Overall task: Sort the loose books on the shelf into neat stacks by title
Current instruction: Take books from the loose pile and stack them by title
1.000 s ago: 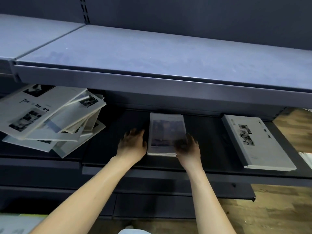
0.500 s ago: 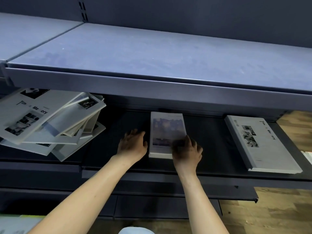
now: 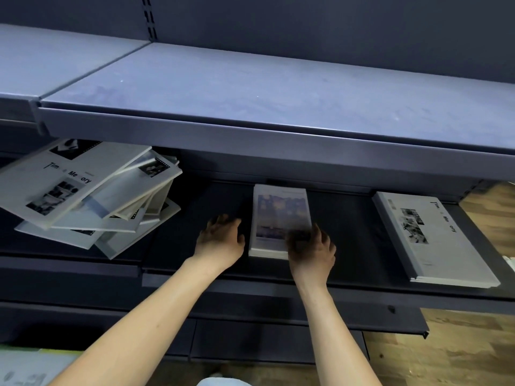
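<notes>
A small stack of books with a sky-photo cover (image 3: 278, 213) lies in the middle of the dark lower shelf (image 3: 195, 201). My left hand (image 3: 220, 240) sits at the stack's left edge, fingers relaxed, a narrow gap or light touch between them. My right hand (image 3: 312, 249) rests over the stack's near right corner with fingers spread and loosely bent. At the left, a messy pile of white "Time Memory" books (image 3: 83, 196) and others fans out at angles. A neat stack of the same white title (image 3: 429, 235) lies at the right.
The grey upper shelf (image 3: 250, 93) overhangs the lower one and hides its back part. Bare shelf shows between the middle stack and each side pile. Wooden floor (image 3: 459, 352) lies to the right and below. A pale object (image 3: 25, 369) sits at the bottom left.
My right hand has slid back from the cover's middle to the near right corner. The sky-cover stack looks squarer. My left hand has stayed beside its left edge.
</notes>
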